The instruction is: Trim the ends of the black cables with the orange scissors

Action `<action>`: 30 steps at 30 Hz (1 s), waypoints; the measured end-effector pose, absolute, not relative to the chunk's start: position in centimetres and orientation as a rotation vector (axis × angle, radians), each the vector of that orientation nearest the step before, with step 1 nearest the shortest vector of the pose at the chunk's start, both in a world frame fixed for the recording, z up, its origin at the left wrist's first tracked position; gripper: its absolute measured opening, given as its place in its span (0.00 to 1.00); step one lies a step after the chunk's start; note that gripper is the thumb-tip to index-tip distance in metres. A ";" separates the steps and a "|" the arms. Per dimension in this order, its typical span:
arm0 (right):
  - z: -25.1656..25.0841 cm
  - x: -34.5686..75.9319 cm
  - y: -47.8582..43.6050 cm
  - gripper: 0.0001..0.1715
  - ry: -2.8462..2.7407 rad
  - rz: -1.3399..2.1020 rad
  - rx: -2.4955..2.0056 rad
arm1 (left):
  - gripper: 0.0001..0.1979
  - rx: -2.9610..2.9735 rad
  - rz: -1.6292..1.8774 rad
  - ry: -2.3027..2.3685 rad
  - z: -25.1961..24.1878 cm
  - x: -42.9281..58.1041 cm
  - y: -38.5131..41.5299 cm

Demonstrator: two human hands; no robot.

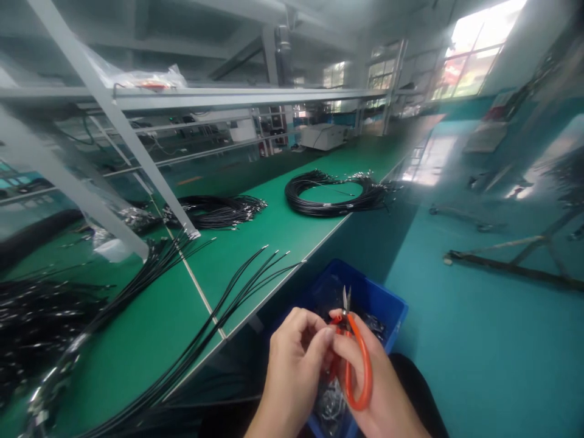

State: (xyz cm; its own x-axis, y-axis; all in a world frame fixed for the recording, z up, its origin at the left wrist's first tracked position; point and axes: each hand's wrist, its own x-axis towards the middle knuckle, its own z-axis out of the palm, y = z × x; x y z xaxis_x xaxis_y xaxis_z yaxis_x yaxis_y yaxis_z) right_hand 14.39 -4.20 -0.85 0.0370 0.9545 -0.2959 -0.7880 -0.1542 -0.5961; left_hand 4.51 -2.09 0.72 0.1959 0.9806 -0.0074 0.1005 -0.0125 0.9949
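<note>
Orange-handled scissors (360,371) are in my right hand (371,356), their narrow blades pointing up and slightly apart. My left hand (294,359) is closed in a pinch right beside them, its thumb and forefinger close to the right fingertips. Something small and reddish shows between the two hands, but whatever the left fingers hold is too hidden to name. Both hands are above a blue bin (396,310) with clear plastic scraps and dark bits inside. Left of the hands, a bundle of long black cables (196,344) curves across the green table (141,331), several loose ends reaching its front edge.
A coil of black cables (314,207) lies farther along the table, with another cable bundle (219,212) to its left. Slanted metal posts (118,128) hold a shelf (246,96) with a plastic bag. A wheeled metal stand (515,264) is on the right floor.
</note>
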 end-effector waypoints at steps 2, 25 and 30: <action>-0.9 14.5 -4.1 0.11 -0.291 1.592 -0.708 | 0.06 1.281 0.995 1.037 0.9 4.2 -1.8; -0.4 14.6 -3.5 0.08 -0.148 1.681 -0.592 | 0.08 1.883 1.241 1.382 1.7 2.5 -2.1; -0.1 14.4 -3.5 0.07 -0.187 1.647 -0.623 | 0.05 1.585 1.027 1.189 1.1 2.1 -2.2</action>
State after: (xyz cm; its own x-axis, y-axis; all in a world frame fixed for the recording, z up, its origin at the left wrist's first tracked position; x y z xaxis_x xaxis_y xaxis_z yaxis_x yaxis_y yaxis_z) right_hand 14.41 -3.50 -0.08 -0.0507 0.9561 -0.2887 -0.8668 -0.1857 -0.4628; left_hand 2.14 -2.25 1.14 0.1999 0.9739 0.1073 0.2475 -0.1562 0.9562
